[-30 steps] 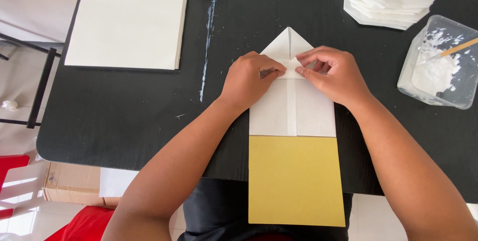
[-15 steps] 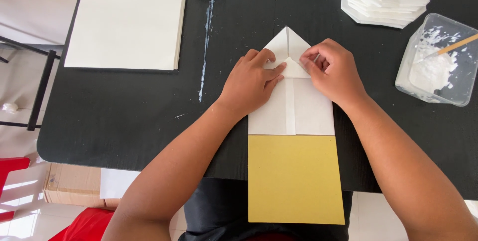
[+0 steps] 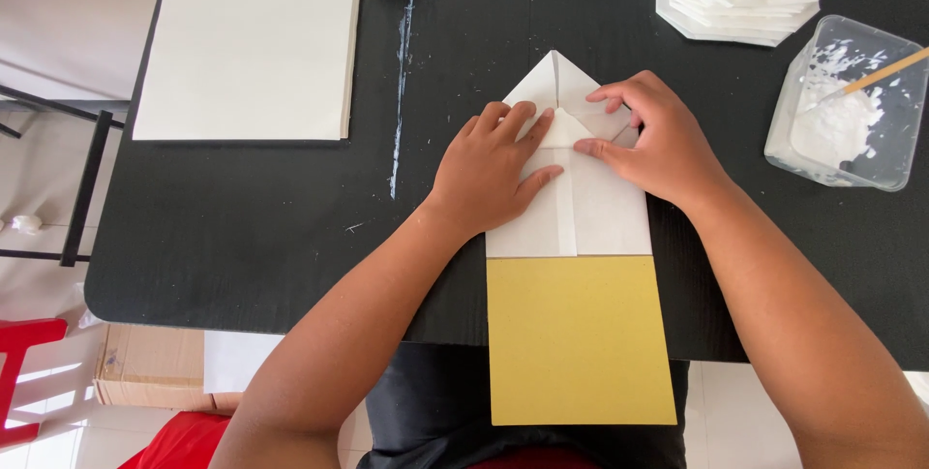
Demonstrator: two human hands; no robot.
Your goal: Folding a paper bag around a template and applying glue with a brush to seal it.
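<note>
Folded white sheet (image 3: 590,217) lies flat on black table (image 3: 271,217), peaked top pointing away, lower edge meeting yellow card (image 3: 579,338). Left hand (image 3: 494,174): no clenched grip, palm and fingers pressing left flap down. Right hand (image 3: 653,140): fingertips pinching small fold near centre seam. Risk, judged: uneven pressure could skew crease off seam; sheet may slide on card. Glue tub with stick (image 3: 847,106) near right; smear possible. Paper stack (image 3: 247,48) far left.
</note>
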